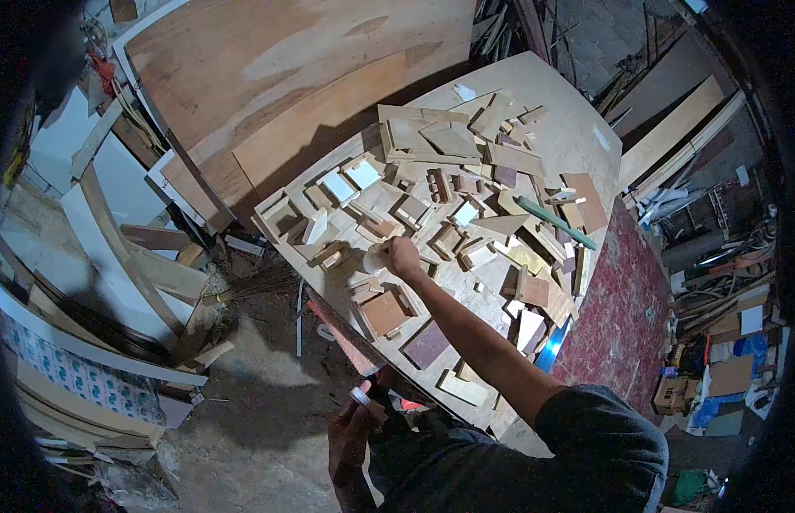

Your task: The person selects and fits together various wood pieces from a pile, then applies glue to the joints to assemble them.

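Both hands full: right hand (404,255) grips white container (374,258) over offcuts (453,141), left hand (350,434) pinches cap (360,396)

White bottle (375,257) and cap (360,396), green strip (555,223), red mat (621,321).

I observe the right hand (404,255) extended over the desk (577,128), fingers closed on a small white round container (373,257) that sits among the wood offcuts (449,141). The offcuts are flat pieces, blocks and strips, and they cover most of the desk. A green strip (555,222) lies across them towards the far side. The left hand (353,436) is low, near the body and off the desk edge, gripping a white-rimmed object (360,396) that I cannot identify. A red strip (342,333) runs along the near desk edge, just above that hand. A large plywood sheet (286,77) stands beyond the desk.
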`<state>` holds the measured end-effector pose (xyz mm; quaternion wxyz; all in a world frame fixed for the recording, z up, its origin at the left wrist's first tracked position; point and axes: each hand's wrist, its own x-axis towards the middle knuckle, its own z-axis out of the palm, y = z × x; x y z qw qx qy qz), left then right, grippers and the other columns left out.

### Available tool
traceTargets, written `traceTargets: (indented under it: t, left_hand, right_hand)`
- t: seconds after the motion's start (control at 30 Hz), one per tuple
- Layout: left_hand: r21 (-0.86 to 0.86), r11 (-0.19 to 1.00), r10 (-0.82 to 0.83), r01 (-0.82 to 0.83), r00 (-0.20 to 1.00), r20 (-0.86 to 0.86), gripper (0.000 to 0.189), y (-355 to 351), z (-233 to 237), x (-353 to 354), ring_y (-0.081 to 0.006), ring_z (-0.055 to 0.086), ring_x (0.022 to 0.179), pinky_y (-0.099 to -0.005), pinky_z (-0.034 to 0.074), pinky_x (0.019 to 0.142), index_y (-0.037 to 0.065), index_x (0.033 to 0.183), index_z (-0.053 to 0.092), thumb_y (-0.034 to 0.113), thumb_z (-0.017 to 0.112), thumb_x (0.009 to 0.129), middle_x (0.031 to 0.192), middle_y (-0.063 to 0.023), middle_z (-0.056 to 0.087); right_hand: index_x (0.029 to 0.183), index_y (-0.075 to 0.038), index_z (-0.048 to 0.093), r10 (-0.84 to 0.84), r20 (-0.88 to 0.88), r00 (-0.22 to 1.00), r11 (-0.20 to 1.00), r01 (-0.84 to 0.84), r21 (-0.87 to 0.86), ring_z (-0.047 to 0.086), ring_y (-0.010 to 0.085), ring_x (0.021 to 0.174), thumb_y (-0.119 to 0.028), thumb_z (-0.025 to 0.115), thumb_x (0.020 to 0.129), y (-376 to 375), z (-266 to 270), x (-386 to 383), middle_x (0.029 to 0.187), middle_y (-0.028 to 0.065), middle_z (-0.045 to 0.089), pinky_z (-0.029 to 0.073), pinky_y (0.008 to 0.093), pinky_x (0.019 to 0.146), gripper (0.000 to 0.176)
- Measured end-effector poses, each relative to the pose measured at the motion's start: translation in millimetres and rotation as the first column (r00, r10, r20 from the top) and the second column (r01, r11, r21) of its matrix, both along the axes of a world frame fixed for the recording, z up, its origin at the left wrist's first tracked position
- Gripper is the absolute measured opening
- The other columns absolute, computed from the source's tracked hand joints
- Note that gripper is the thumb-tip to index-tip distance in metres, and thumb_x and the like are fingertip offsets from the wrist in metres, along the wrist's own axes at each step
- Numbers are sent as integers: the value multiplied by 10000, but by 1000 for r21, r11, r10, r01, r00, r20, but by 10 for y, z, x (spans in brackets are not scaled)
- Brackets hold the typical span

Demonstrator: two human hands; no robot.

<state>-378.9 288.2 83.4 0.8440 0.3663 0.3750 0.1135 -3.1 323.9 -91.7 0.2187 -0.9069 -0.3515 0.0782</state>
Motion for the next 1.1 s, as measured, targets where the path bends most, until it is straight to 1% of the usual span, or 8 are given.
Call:
traceTargets:
  t: [0.17, 0.23, 0.33, 0.47, 0.57, 0.63, 0.77, 1.1]
  left_hand:
    - [13, 1000, -8, 9, 998, -63, 491, -4, 131, 6, -105, 570, 728, -266, 453, 638, 0, 1342, 505, 270, 607, 945, 844, -53, 648]
    - [48, 999, -4, 5, 1000, -15, 516, -15, 109, -5, -115, 572, 723, -272, 453, 637, -17, 1343, 496, 285, 612, 941, 842, -60, 646]
    - [88, 996, 3, -8, 999, 50, 549, -61, 35, -5, -127, 576, 731, -281, 455, 639, -41, 1348, 475, 290, 618, 935, 862, -72, 645]
    - [-9, 1000, 19, -18, 993, 120, 547, -84, 87, 18, -81, 550, 764, -250, 454, 681, -33, 1327, 501, 272, 666, 904, 924, -28, 628]
    - [-10, 1000, 9, -8, 996, 84, 560, -102, 91, 19, -102, 566, 785, -263, 459, 676, -42, 1319, 499, 289, 667, 898, 943, -42, 634]
    - [32, 999, 16, -19, 995, 98, 595, -124, 105, 28, -121, 571, 783, -271, 458, 657, -49, 1331, 478, 308, 667, 893, 936, -56, 632]
    - [38, 998, -44, 41, 996, 80, 567, -122, 144, 37, -134, 566, 753, -275, 457, 638, -49, 1341, 462, 282, 632, 914, 920, -69, 624]
    - [0, 988, -152, 156, 965, 214, 400, -287, 339, 491, -106, 570, 726, -247, 463, 620, -30, 1321, 511, 159, 541, 970, 886, -54, 633]
  right_hand:
    - [800, 14, 732, -72, -64, 995, 979, 83, 186, 670, 331, 598, -202, 713, 749, -59, -93, 70, 657, 211, 658, 529, 412, 570, 222]
    - [825, 0, 744, -106, -227, 968, 968, 153, 201, 646, 239, 507, -188, 727, 766, -101, -77, 70, 595, 151, 654, 515, 355, 511, 198]
    - [824, 8, 744, -99, -213, 972, 943, 160, 291, 607, 169, 454, -167, 722, 783, -156, -86, 43, 567, 110, 646, 495, 319, 471, 181]
    - [812, -30, 749, -179, -325, 929, 916, 278, 290, 662, 346, 635, -259, 735, 740, -226, -74, 13, 710, 195, 674, 536, 403, 637, 241]
    - [809, -27, 749, -116, -332, 936, 896, 243, 372, 665, 282, 572, -218, 716, 767, -307, -21, -33, 665, 171, 675, 539, 364, 596, 199]
    - [839, 37, 732, -91, -343, 935, 867, 243, 435, 638, 145, 500, -136, 680, 819, -377, 64, -81, 596, 107, 665, 512, 286, 493, 182]
    - [878, 30, 733, -107, -485, 868, 791, 369, 487, 647, 131, 541, -125, 670, 845, -562, 224, -166, 653, 89, 687, 523, 265, 506, 171]
    - [944, 19, 713, 90, -784, 615, 554, 623, 552, 611, 110, 605, -123, 692, 873, -1744, 1603, -672, 753, 67, 673, 517, 252, 562, 160]
